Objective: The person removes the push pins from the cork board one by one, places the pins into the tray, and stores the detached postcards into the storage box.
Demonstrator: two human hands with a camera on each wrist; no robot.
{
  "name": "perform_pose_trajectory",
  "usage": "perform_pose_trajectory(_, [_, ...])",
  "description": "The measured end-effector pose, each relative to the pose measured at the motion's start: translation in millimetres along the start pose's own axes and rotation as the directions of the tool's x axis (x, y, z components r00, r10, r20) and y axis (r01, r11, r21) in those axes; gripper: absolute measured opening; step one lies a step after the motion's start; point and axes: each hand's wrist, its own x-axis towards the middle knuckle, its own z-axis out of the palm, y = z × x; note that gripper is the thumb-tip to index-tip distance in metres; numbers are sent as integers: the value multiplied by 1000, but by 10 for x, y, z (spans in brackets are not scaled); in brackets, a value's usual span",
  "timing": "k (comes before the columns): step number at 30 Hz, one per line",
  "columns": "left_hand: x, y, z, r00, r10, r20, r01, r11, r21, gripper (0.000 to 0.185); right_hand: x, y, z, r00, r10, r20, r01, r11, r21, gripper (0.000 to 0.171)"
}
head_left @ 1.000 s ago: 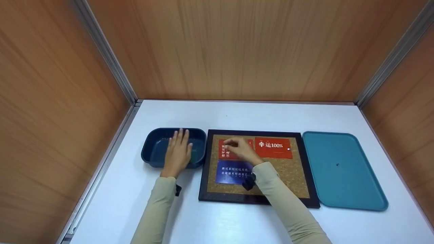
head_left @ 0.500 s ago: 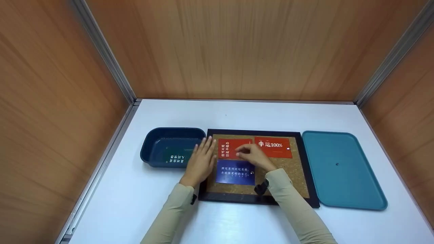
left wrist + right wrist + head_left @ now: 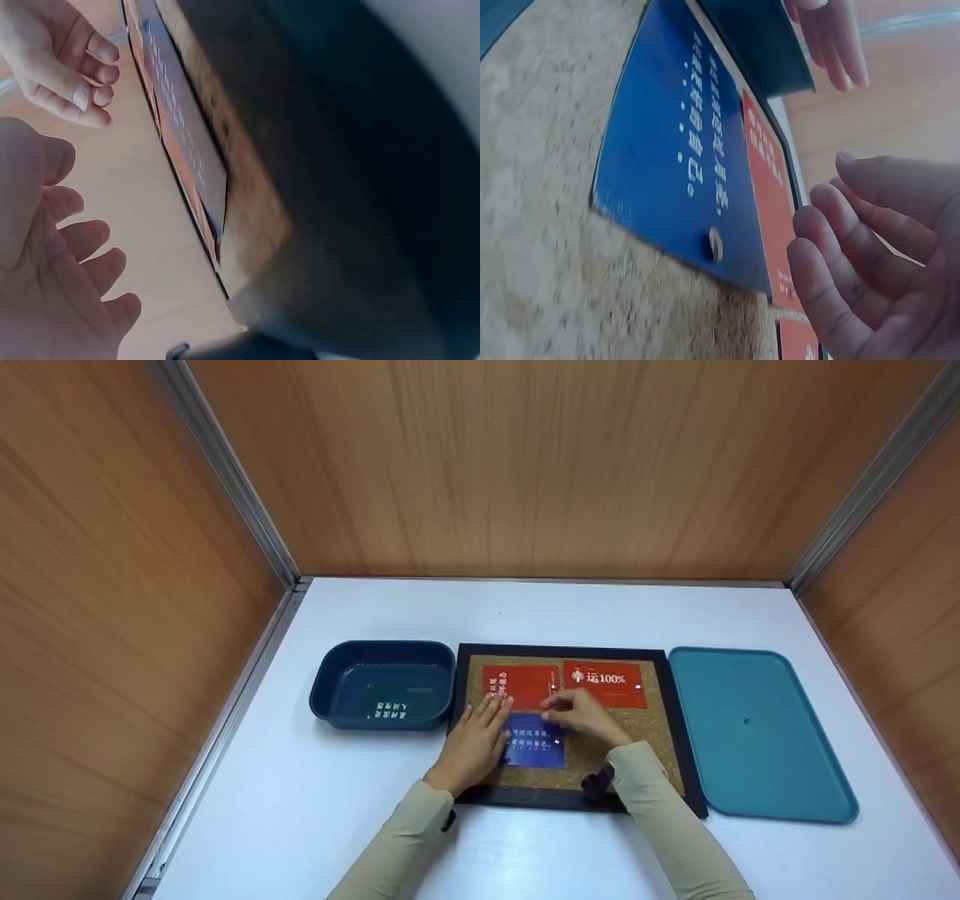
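White tabletop (image 3: 300,810) lies between wood-grain panels (image 3: 127,622). Left hand (image 3: 471,746), released, partly hides blue card (image 3: 536,741); right hand (image 3: 589,716), released, curls loosely.

In your head view, a wood-grain panel (image 3: 480,465) stood at 12 o'clock, with side panels at 9 (image 3: 120,622) and 3 (image 3: 900,600). Grey metal strips (image 3: 231,472) ran at 10 and 2. Your white table (image 3: 585,619) bore a teal tray (image 3: 780,772) at 4.
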Motion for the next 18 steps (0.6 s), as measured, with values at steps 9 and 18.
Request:
perform_pose_trajectory(9, [-48,160,147,995,55,80,-57,998,22,54,-74,123,-66,997,56,59,-56,998,-5,21])
perform_pose_trajectory(18, [-55,219,219,986,39,160,-43,999,22,52,-127,210,-80,987,100,127,-101,995,0,15])
